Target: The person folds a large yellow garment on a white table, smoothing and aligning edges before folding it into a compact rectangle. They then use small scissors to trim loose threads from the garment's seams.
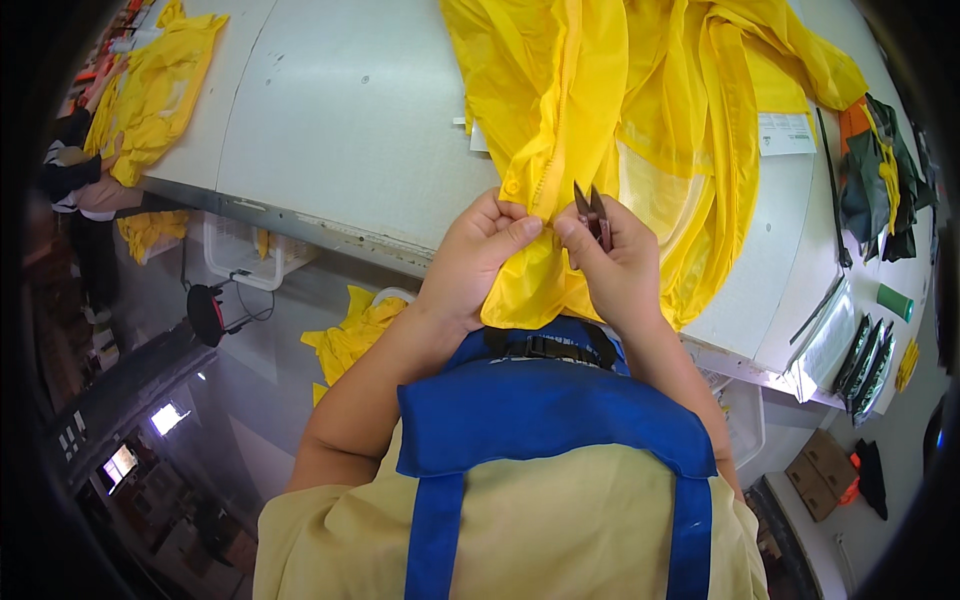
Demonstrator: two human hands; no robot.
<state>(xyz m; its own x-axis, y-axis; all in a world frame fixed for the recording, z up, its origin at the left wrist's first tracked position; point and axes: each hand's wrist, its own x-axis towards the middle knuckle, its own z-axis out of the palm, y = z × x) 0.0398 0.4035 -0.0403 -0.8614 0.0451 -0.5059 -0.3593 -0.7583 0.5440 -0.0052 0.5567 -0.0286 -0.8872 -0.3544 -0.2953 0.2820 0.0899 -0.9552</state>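
A bright yellow jacket (590, 120) with a front zipper (552, 170) lies over the table and hangs toward me past its near edge. My left hand (482, 255) pinches the jacket's fabric beside the zipper, close to a round yellow snap button (512, 187). In my right hand (622, 255) is a small pair of dark thread snips (597, 212), blades pointing away from me and slightly apart. My right thumb and fingertips are close to the zipper edge; whether they also touch the cloth, I cannot tell.
The pale worktable (340, 120) stretches away to the left, where another person (85, 180) handles a yellow garment (160, 90). Dark garments (880, 180), a green roll (895, 302) and black packets (865, 365) lie at the right. A white basket (235, 255) and yellow cloth (355, 335) are below the table edge.
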